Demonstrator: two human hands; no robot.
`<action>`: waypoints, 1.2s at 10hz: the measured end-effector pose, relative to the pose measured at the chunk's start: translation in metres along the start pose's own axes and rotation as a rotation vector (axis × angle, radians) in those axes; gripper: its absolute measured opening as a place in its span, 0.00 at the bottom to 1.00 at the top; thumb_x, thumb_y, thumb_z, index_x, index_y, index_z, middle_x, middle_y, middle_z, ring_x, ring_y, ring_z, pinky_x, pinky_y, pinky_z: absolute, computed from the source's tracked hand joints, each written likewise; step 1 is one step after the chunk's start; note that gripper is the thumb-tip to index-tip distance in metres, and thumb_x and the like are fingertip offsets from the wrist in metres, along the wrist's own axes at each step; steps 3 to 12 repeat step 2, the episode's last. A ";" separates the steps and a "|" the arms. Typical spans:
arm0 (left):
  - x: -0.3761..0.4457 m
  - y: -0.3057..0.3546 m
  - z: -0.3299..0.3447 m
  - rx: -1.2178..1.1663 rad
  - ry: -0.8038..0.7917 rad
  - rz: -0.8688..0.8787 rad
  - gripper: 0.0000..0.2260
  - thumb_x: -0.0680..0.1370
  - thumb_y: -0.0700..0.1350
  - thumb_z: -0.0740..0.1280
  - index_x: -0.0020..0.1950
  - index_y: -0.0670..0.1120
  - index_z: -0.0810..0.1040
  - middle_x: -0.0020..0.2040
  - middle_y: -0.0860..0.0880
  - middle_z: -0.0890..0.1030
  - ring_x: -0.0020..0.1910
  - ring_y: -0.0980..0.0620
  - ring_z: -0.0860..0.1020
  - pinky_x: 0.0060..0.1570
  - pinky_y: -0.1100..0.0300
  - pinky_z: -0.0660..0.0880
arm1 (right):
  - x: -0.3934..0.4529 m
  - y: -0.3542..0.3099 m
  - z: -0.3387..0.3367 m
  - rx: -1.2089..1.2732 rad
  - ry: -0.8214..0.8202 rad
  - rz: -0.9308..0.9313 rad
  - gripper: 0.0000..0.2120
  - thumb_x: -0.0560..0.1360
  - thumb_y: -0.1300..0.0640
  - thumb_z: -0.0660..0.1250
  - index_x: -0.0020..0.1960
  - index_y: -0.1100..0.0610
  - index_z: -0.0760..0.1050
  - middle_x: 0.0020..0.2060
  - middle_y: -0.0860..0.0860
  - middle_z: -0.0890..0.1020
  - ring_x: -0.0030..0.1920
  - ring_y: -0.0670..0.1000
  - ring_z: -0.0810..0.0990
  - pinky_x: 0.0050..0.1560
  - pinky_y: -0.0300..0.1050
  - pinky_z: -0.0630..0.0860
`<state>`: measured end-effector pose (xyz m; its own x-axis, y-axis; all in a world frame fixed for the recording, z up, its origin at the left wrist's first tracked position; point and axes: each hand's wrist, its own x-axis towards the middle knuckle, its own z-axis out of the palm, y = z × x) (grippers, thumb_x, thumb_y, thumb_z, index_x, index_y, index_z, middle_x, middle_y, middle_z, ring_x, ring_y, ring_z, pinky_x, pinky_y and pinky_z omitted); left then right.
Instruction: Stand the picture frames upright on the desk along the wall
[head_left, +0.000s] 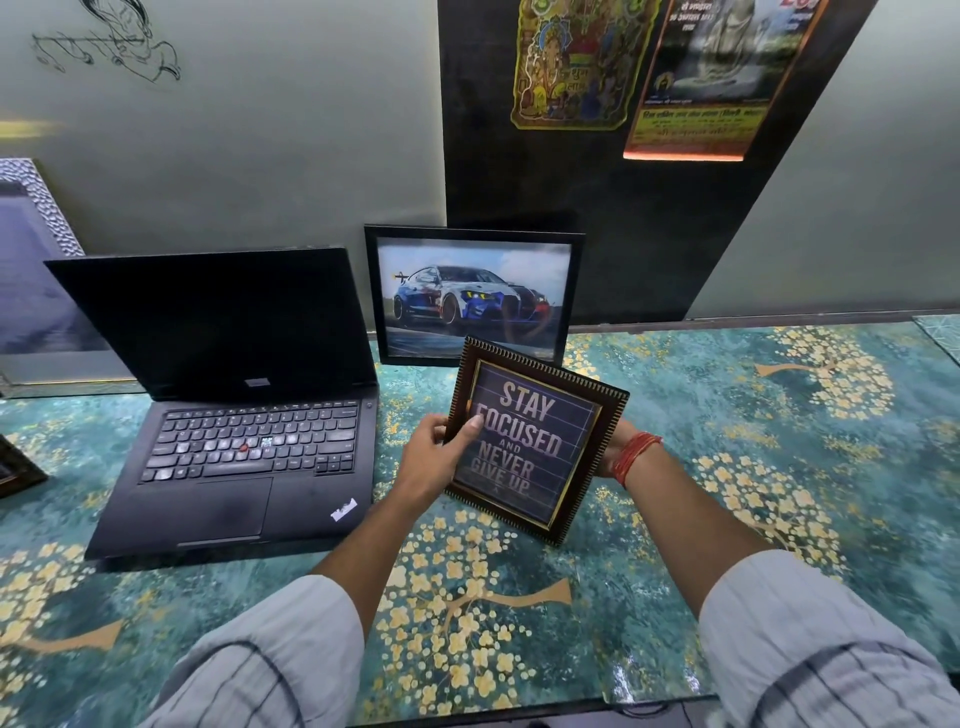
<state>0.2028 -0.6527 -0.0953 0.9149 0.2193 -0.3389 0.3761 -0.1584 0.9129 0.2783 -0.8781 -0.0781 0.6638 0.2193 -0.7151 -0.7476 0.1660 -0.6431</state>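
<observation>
A small dark frame with gold trim (540, 395), reading "STAY FOCUSED AND NEVER GIVE UP", is held tilted above the desk (727, 467). My left hand (434, 457) grips its left edge with the thumb on the glass. My right hand (618, 452) holds the right edge, mostly hidden behind the frame. A black frame with a racing-car picture (470, 291) stands upright against the wall, just behind the held frame.
An open black laptop (239, 395) sits left of the frames. A silver textured frame (31, 260) leans on the wall at far left, and a dark frame corner (15, 467) shows at the left edge. Posters hang on the wall above.
</observation>
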 end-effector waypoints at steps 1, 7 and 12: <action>-0.002 0.003 -0.010 -0.009 0.069 0.060 0.23 0.72 0.62 0.71 0.58 0.47 0.75 0.54 0.45 0.81 0.55 0.47 0.81 0.59 0.50 0.78 | -0.010 -0.015 0.002 0.028 0.100 -0.114 0.10 0.78 0.58 0.63 0.45 0.62 0.80 0.45 0.60 0.85 0.42 0.56 0.86 0.45 0.52 0.83; -0.004 0.019 -0.022 -0.050 0.127 0.125 0.22 0.71 0.61 0.71 0.58 0.49 0.75 0.55 0.43 0.81 0.58 0.47 0.80 0.65 0.47 0.75 | -0.027 -0.034 0.001 0.000 0.358 -0.374 0.09 0.72 0.57 0.71 0.50 0.59 0.79 0.50 0.57 0.83 0.50 0.54 0.82 0.47 0.50 0.80; -0.004 0.019 -0.022 -0.050 0.127 0.125 0.22 0.71 0.61 0.71 0.58 0.49 0.75 0.55 0.43 0.81 0.58 0.47 0.80 0.65 0.47 0.75 | -0.027 -0.034 0.001 0.000 0.358 -0.374 0.09 0.72 0.57 0.71 0.50 0.59 0.79 0.50 0.57 0.83 0.50 0.54 0.82 0.47 0.50 0.80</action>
